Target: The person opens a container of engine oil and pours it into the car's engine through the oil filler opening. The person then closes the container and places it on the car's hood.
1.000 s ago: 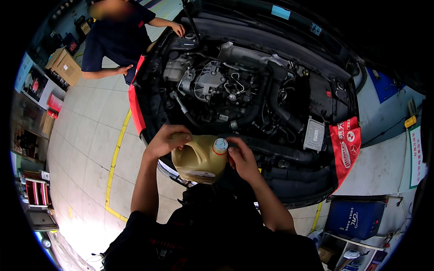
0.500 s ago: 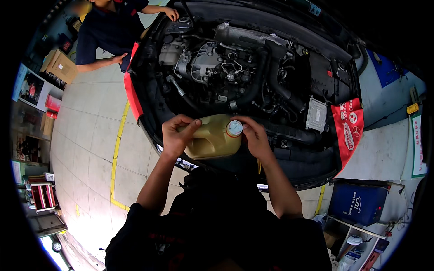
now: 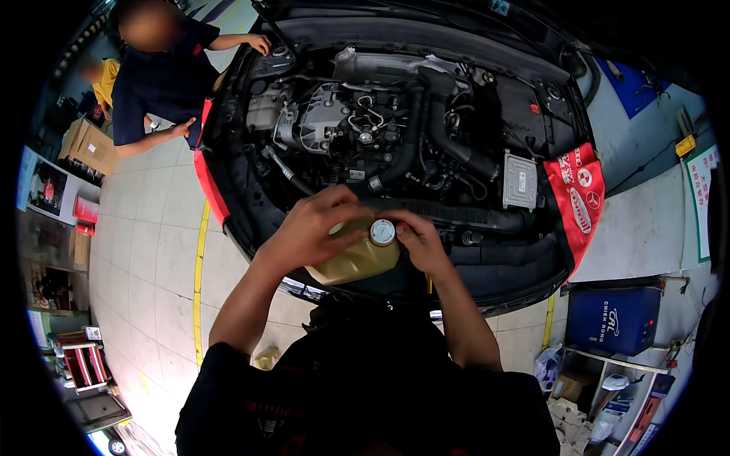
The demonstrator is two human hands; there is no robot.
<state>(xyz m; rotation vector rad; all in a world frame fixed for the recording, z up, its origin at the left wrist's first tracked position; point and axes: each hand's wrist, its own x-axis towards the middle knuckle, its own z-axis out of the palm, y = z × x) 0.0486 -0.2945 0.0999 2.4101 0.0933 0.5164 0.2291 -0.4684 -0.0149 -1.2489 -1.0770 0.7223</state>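
Note:
I hold a gold-coloured plastic oil jug (image 3: 356, 261) in front of my chest, over the front edge of an open car engine bay (image 3: 395, 129). My left hand (image 3: 312, 228) grips the jug's upper left side. The fingers of my right hand (image 3: 417, 242) pinch its round silver-sealed neck (image 3: 382, 232) at the jug's right end. The jug lies tilted, neck toward the right.
A red fender cover (image 3: 579, 196) hangs on the car's right side, another red cover (image 3: 207, 181) on the left. A person in a dark shirt (image 3: 156, 80) leans on the car at upper left. A blue box (image 3: 614, 319) and shelving stand at lower right.
The view has shifted so the car sits lower and closer. My hands stay on the jug, which has drawn nearer to my chest; my right fingers remain at the neck.

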